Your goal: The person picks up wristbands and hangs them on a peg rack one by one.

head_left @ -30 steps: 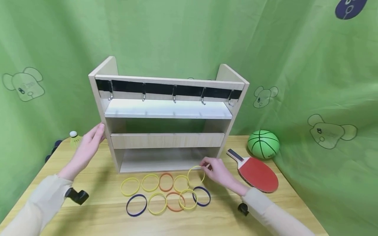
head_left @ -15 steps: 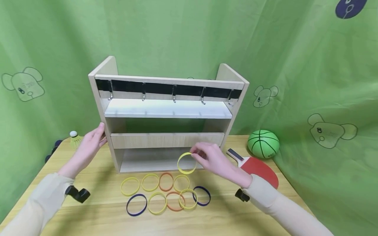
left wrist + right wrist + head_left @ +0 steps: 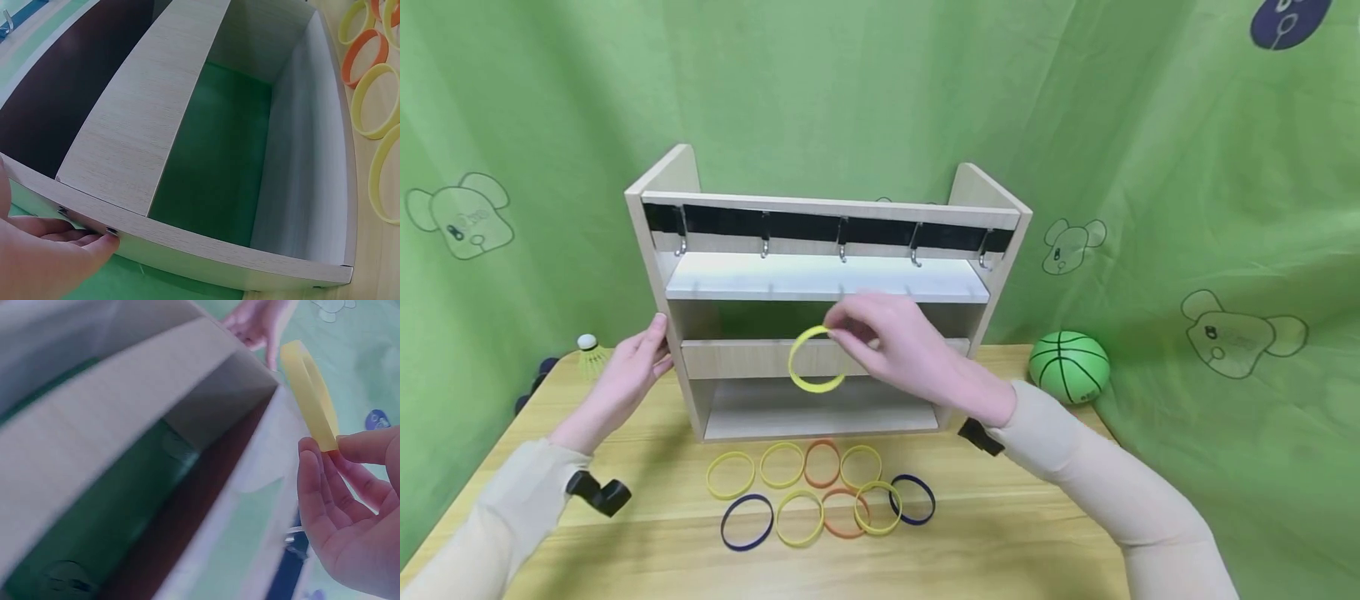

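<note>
R hand (image 3: pixel 910 346) pinches a yellow ring (image 3: pixel 815 360) by its top edge btw thumb & fingertips; other fingers loosely curled. Ring hangs upright in the air in front of the rack (image 3: pixel 827 275), about level w/ the middle board, below the white shelf (image 3: pixel 827 277) & the row of hooks (image 3: pixel 842 247). Ring touches nothing but the fingers. Wrist view shows same pinch: ring (image 3: pixel 309 394) edge-on above the fingers (image 3: pixel 319 487), rack's open side just beside it.

L hand (image 3: pixel 628 367) rests on the rack's left side panel, fingers fairly straight, tips on the panel edge; holds nothing. L wrist view: fingertips (image 3: pixel 103 240) pressed against the panel's outer face.

Table (image 3: pixel 1000 542): two rows of rings lie flat in front of the rack – yellow, orange & dark blue, some overlapping on the right end. Blue ring (image 3: pixel 747 522) at front left. Green ball (image 3: pixel 1067 367) to the right of the rack, near the curtain (image 3: pixel 1187 167). Shuttlecock (image 3: pixel 591 350) by the table's left edge, behind L hand.
</note>
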`<state>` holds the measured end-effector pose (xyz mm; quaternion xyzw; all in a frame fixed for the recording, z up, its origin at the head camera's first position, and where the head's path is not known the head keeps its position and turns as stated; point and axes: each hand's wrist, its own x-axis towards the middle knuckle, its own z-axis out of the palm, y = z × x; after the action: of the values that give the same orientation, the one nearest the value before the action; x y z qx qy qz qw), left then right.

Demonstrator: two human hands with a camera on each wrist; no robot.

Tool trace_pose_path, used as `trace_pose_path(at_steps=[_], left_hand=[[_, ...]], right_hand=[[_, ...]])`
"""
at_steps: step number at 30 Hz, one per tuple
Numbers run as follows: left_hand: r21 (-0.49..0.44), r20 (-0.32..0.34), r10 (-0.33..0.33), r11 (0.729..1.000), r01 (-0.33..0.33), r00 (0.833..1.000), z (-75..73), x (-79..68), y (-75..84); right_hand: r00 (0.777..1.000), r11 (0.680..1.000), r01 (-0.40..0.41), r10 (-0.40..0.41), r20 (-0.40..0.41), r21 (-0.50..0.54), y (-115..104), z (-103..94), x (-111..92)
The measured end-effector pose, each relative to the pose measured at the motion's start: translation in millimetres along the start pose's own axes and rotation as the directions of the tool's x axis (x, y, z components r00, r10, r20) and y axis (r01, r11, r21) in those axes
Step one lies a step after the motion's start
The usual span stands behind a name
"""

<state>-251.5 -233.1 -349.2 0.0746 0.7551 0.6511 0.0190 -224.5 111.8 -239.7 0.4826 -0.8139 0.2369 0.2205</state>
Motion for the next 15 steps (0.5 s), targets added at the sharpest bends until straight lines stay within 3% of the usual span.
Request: trace_pose_path(at_steps=[9, 15], left_hand=[[-0.047, 0.008, -0.017, 0.999, 0.017, 1.000, -2.3, 1.0, 0.6], [-0.053, 0.015, -0.029, 0.998, 0.029, 0.999, -0.5, 0.9, 0.8]], right_hand=[[0.992, 0.990, 0.124, -0.125, -0.002, -0.060, -25.1, -10.8, 63.6], [0.989, 0.983, 0.147, -0.148, 0.000, -0.112, -33.4, -7.4, 96.3]])
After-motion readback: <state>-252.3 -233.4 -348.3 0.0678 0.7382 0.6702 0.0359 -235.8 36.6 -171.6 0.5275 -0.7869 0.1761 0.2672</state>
